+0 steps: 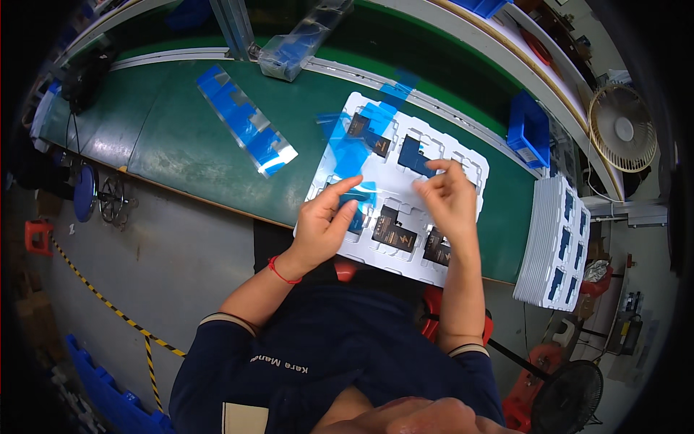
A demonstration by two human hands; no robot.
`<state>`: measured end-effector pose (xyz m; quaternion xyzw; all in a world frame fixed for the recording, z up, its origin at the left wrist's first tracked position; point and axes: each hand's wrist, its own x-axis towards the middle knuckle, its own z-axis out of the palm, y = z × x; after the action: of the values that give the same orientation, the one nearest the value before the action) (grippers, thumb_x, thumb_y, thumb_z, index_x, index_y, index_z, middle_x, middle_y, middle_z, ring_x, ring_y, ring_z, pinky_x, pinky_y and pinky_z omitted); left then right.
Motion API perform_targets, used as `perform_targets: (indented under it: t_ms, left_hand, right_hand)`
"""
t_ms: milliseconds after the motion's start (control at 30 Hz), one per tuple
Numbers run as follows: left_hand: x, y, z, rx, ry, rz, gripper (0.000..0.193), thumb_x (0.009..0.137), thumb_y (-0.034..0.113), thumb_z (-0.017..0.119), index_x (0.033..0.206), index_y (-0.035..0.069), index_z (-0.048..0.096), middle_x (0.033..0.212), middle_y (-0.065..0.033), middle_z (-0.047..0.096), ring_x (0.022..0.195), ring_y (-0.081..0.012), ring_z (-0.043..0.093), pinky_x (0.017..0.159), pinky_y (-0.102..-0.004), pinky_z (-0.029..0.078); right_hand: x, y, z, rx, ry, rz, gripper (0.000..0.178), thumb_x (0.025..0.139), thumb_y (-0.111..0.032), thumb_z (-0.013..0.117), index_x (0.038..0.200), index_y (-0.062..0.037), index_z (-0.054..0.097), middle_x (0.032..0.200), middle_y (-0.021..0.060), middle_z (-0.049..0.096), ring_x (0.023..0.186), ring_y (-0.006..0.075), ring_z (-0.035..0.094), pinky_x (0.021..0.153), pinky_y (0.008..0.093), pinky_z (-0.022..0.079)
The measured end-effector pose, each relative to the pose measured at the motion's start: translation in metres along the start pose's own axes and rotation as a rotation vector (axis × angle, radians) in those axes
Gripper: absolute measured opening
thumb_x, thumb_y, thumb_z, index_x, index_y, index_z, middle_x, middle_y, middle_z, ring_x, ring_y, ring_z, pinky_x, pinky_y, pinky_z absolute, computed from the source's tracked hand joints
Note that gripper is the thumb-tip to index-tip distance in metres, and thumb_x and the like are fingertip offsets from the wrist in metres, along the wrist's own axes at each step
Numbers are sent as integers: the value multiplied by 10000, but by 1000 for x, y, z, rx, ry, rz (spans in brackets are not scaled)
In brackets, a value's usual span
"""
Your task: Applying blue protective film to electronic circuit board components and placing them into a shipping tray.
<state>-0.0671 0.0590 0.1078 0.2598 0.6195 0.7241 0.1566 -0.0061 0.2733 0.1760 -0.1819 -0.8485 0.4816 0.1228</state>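
Observation:
A white moulded tray (394,181) lies on the green bench in front of me, with several flat black L-shaped battery packs (395,230) in its pockets. Strips of clear blue film (348,155) cover part of its left side. My left hand (323,223) is over the tray's near left, thumb and forefinger apart beside a blue-filmed pocket. Above the right half hovers my right hand (452,199), its fingers bent with a gap between thumb and forefinger. Nothing clearly shows in either hand. Near the right fingertips sits a dark blue-covered pack (415,156).
A long sheet of blue and silver film (246,119) lies left of the tray. Behind are a clear plastic bag (285,56) and a metal rail. To the right stand a stack of white trays (553,246), a blue bin (528,130) and a fan (622,129).

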Motion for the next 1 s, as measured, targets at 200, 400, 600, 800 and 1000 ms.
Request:
perform_targets:
  t_ms: [200,400,600,800,1000]
  left_hand:
    - [3,26,21,130,-105,136,523,875,-16,549,1371,22,387,666,-10,525,617,-53,481,609,-215,419]
    - [6,20,25,-153,-258,-64,367,867,33,603,1227,3,538,794,-59,671,710,-54,579,627,-221,452]
    - [7,31,25,365,-287,11,224,803,191,721,830,-29,686,721,-130,668,551,-152,599,512,-260,458]
    - [9,25,17,399,0,264,288,761,243,749,834,-30,695,663,-149,633,530,-226,594,476,-292,443]
    - [9,47,37,456,-138,300,310,730,216,768,907,-24,683,758,-134,615,635,-246,611,539,-313,472]
  right_hand:
    - [-33,-11,17,15,-140,-302,361,715,-35,745,1062,-18,645,787,51,594,650,102,541,587,232,439]
    - [-47,1,13,132,-80,-345,209,694,-8,741,899,-8,695,822,49,541,711,132,520,642,240,428]
    - [-57,20,8,566,42,-248,116,784,-14,680,898,-32,672,910,66,563,843,197,570,801,311,465]
    - [-60,33,-33,1190,15,-211,296,888,-19,540,1136,-87,393,949,126,587,861,239,622,802,435,531]
    - [-75,-1,-15,382,-129,-71,651,779,97,628,1348,-41,344,878,71,596,790,95,559,708,204,456]
